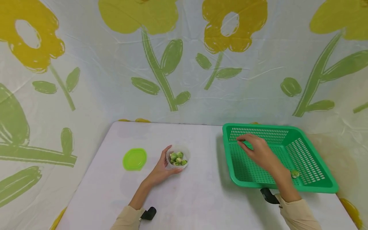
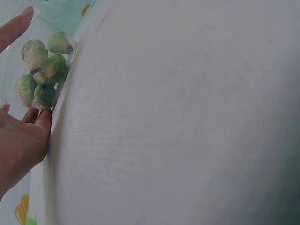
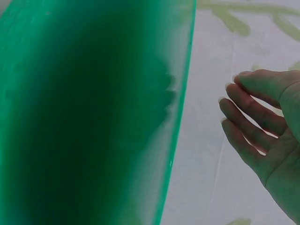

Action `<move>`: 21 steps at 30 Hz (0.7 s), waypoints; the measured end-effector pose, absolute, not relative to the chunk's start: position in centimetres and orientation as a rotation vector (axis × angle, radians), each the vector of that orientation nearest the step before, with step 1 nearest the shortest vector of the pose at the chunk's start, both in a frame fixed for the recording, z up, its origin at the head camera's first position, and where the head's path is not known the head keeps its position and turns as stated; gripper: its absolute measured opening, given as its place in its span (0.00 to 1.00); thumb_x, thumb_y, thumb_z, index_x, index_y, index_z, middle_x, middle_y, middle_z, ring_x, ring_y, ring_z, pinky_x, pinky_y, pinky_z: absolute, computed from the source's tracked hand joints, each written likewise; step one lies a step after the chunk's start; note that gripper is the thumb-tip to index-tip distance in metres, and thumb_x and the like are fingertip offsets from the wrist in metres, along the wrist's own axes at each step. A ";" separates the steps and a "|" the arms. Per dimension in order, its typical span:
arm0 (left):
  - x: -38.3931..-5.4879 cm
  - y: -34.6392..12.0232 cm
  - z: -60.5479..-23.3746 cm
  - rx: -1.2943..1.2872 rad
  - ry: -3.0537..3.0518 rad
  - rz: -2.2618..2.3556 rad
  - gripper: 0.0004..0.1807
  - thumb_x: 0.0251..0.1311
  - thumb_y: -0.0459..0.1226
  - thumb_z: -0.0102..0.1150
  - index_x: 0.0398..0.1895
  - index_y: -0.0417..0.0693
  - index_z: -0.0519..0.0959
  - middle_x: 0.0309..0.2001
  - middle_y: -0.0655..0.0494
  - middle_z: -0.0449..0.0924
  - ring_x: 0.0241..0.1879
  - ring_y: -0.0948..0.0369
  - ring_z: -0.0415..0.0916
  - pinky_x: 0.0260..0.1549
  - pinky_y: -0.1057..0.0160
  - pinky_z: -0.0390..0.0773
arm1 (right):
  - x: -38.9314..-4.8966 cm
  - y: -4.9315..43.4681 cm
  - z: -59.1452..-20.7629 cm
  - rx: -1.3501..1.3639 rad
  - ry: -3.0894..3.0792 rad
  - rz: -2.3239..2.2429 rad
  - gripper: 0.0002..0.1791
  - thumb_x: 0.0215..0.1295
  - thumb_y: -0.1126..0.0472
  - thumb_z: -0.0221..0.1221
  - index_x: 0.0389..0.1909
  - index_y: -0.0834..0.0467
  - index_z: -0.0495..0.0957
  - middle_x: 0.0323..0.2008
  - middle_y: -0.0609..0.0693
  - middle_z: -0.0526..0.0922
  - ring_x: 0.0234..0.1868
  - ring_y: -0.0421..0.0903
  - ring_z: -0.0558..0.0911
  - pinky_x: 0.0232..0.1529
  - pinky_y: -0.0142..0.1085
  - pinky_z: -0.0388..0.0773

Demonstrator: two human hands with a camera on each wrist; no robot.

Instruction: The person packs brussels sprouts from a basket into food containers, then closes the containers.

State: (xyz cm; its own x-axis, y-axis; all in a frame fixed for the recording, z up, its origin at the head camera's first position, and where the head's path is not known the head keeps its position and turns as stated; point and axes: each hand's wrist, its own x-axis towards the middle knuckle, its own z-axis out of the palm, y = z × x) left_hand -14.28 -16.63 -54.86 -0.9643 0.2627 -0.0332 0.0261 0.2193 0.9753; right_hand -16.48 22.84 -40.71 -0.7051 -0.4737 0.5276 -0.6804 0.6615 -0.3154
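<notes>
Sprouts [image 1: 180, 155], round and green with paler ends, inside a clear tub [image 1: 187, 152].

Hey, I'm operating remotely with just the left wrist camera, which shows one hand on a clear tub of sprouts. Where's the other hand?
Observer: In the head view, the right hand is over a green basket.

Operator: Is it carrying a sprout?

Observer: No sprout that I can see; the right wrist view shows nothing held in that hand.

Operator: Okay, and anything inside the basket?

Observer: Yes, the head view shows one sprout in there, toward the near right; the arm could be hiding others.
</notes>
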 end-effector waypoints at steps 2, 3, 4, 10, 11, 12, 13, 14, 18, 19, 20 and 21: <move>-14.3 -16.6 -54.9 0.274 2.295 1.830 0.61 0.55 0.42 0.79 0.83 0.63 0.45 0.81 0.45 0.45 0.80 0.50 0.43 0.75 0.38 0.51 | -16.5 23.5 -40.6 0.870 -2.487 0.694 0.13 0.58 0.76 0.69 0.43 0.62 0.85 0.40 0.54 0.87 0.41 0.52 0.85 0.38 0.49 0.83; -14.3 -16.6 -54.9 0.274 2.294 1.831 0.61 0.55 0.42 0.79 0.83 0.63 0.45 0.81 0.45 0.45 0.80 0.49 0.43 0.75 0.38 0.51 | -16.4 23.8 -40.6 0.855 -2.490 0.685 0.13 0.58 0.76 0.69 0.43 0.62 0.85 0.40 0.54 0.87 0.41 0.52 0.85 0.38 0.49 0.83; -14.3 -16.6 -54.9 0.276 2.294 1.832 0.61 0.55 0.42 0.79 0.83 0.63 0.45 0.81 0.45 0.45 0.80 0.49 0.43 0.74 0.38 0.51 | -16.4 24.1 -40.5 0.841 -2.489 0.684 0.13 0.58 0.77 0.69 0.43 0.63 0.85 0.40 0.54 0.87 0.42 0.53 0.85 0.39 0.49 0.82; -14.3 -16.6 -54.9 0.274 2.297 1.822 0.61 0.55 0.43 0.79 0.83 0.63 0.45 0.81 0.45 0.44 0.80 0.49 0.43 0.74 0.38 0.51 | -16.2 25.9 -40.5 0.775 -2.504 0.664 0.14 0.57 0.77 0.69 0.44 0.64 0.85 0.41 0.56 0.87 0.42 0.55 0.85 0.41 0.52 0.81; -14.3 -16.6 -54.9 0.273 2.296 1.822 0.61 0.54 0.43 0.79 0.83 0.63 0.45 0.81 0.45 0.44 0.80 0.49 0.43 0.74 0.38 0.51 | -16.2 26.2 -40.5 0.767 -2.511 0.655 0.14 0.58 0.77 0.69 0.44 0.64 0.84 0.41 0.57 0.87 0.43 0.56 0.85 0.41 0.53 0.81; -14.3 -16.6 -54.9 0.268 2.295 1.821 0.61 0.54 0.43 0.79 0.83 0.63 0.45 0.82 0.45 0.44 0.80 0.50 0.43 0.74 0.38 0.51 | -16.1 26.5 -40.6 0.754 -2.519 0.648 0.14 0.58 0.77 0.69 0.44 0.64 0.84 0.41 0.57 0.86 0.43 0.56 0.85 0.41 0.53 0.81; -14.3 -16.6 -54.9 0.269 2.295 1.822 0.61 0.54 0.43 0.79 0.83 0.63 0.45 0.82 0.45 0.44 0.80 0.50 0.43 0.75 0.38 0.51 | -16.1 26.8 -40.6 0.745 -2.520 0.639 0.14 0.58 0.77 0.69 0.45 0.64 0.84 0.41 0.57 0.86 0.43 0.56 0.85 0.41 0.52 0.80; -14.3 -16.6 -54.9 0.274 2.292 1.825 0.61 0.55 0.43 0.79 0.83 0.63 0.45 0.82 0.46 0.43 0.80 0.50 0.42 0.75 0.38 0.51 | -16.0 27.1 -40.7 0.737 -2.517 0.635 0.14 0.58 0.77 0.69 0.44 0.65 0.84 0.41 0.58 0.86 0.42 0.56 0.85 0.40 0.52 0.80; -14.3 -16.7 -54.8 0.281 2.290 1.829 0.61 0.55 0.42 0.79 0.83 0.63 0.45 0.82 0.46 0.43 0.80 0.50 0.42 0.75 0.38 0.50 | -15.7 28.2 -41.0 0.695 -2.520 0.620 0.14 0.57 0.77 0.69 0.44 0.65 0.84 0.41 0.58 0.86 0.42 0.56 0.84 0.41 0.46 0.78; -14.3 -16.7 -54.8 0.284 2.289 1.831 0.61 0.55 0.42 0.79 0.83 0.63 0.45 0.82 0.46 0.43 0.80 0.50 0.42 0.75 0.38 0.50 | -15.7 28.5 -41.2 0.684 -2.521 0.616 0.14 0.57 0.77 0.69 0.44 0.66 0.84 0.41 0.58 0.86 0.43 0.56 0.84 0.42 0.46 0.77; -14.3 -16.6 -54.8 0.285 2.284 1.834 0.61 0.55 0.42 0.79 0.83 0.62 0.45 0.82 0.45 0.43 0.80 0.50 0.42 0.75 0.38 0.50 | -15.6 28.8 -41.3 0.675 -2.521 0.614 0.14 0.57 0.78 0.69 0.44 0.66 0.84 0.41 0.59 0.86 0.42 0.57 0.84 0.42 0.46 0.77; -14.3 -16.6 -54.8 0.282 2.283 1.834 0.61 0.55 0.42 0.79 0.83 0.62 0.45 0.81 0.45 0.45 0.80 0.50 0.42 0.75 0.38 0.50 | -15.6 29.1 -41.5 0.662 -2.528 0.612 0.14 0.57 0.77 0.69 0.44 0.65 0.84 0.41 0.58 0.86 0.42 0.57 0.84 0.42 0.46 0.77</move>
State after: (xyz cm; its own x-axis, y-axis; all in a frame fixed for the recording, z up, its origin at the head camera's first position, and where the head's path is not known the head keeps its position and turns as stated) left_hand -14.31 -16.61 -54.82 -0.9619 0.2712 -0.0356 0.0238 0.2125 0.9769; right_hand -15.59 29.13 -41.48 -0.7817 -0.3400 0.5228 -0.5413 0.7862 -0.2982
